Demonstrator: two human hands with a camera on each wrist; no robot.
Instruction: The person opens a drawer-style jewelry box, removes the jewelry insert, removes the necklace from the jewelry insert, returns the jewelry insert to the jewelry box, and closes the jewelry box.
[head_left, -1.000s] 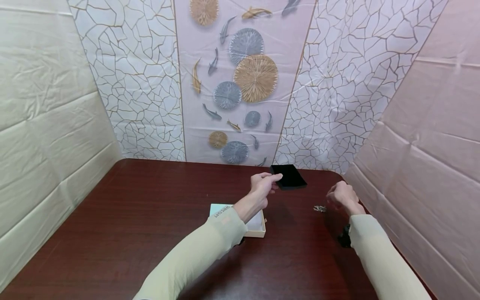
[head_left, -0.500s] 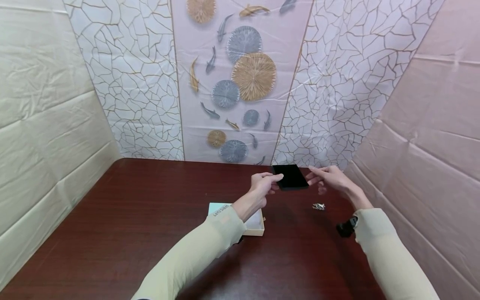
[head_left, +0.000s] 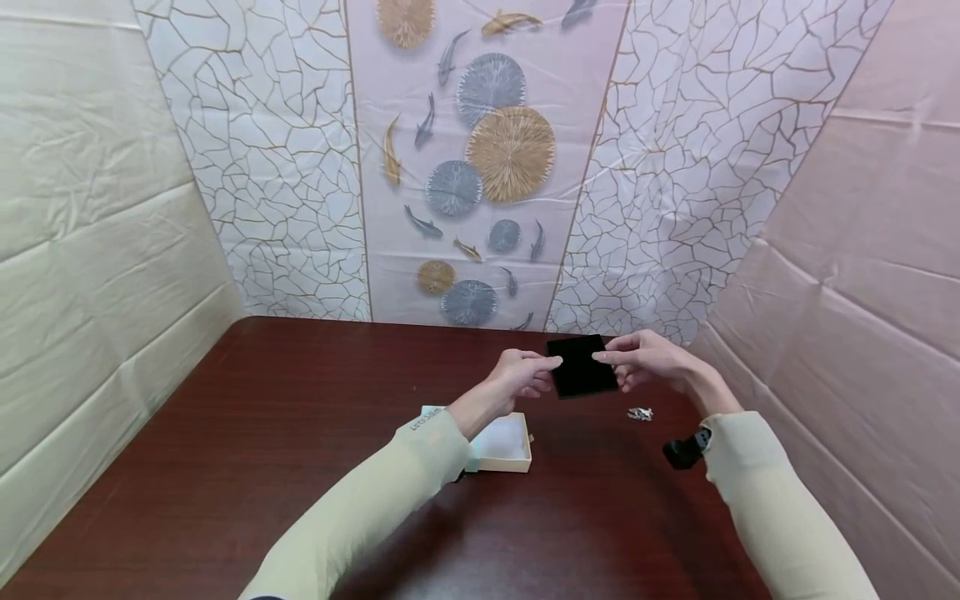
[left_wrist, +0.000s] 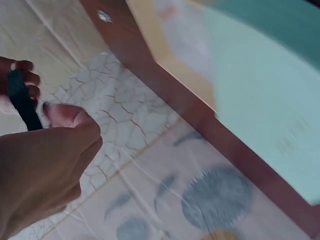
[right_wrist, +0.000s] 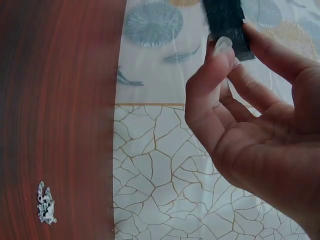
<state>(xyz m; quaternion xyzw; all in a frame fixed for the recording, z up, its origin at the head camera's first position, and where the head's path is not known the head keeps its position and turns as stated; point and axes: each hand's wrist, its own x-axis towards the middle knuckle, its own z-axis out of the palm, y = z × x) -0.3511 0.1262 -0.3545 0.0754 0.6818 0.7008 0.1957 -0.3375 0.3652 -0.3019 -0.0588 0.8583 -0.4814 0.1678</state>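
A flat black square pad is held up above the far right part of the table, its face tilted toward me. My left hand pinches its left edge, thumb on top. At the opposite edge my right hand pinches it between thumb and fingers. In the right wrist view the pad shows as a thick dark slab between thumb and fingers. Below the right hand, a small silver chain-like piece lies on the table; the right wrist view shows the silver piece more closely.
Beneath my left forearm sits a shallow cream box tray with white lining, partly inside a mint-green sleeve. The dark red wooden table meets a patterned cloth wall at the back. Another cloth wall rises on the right.
My right hand has moved from beside the silver piece up and left to the black pad and now pinches its right edge. The pad has tipped toward me. My left hand keeps its hold.
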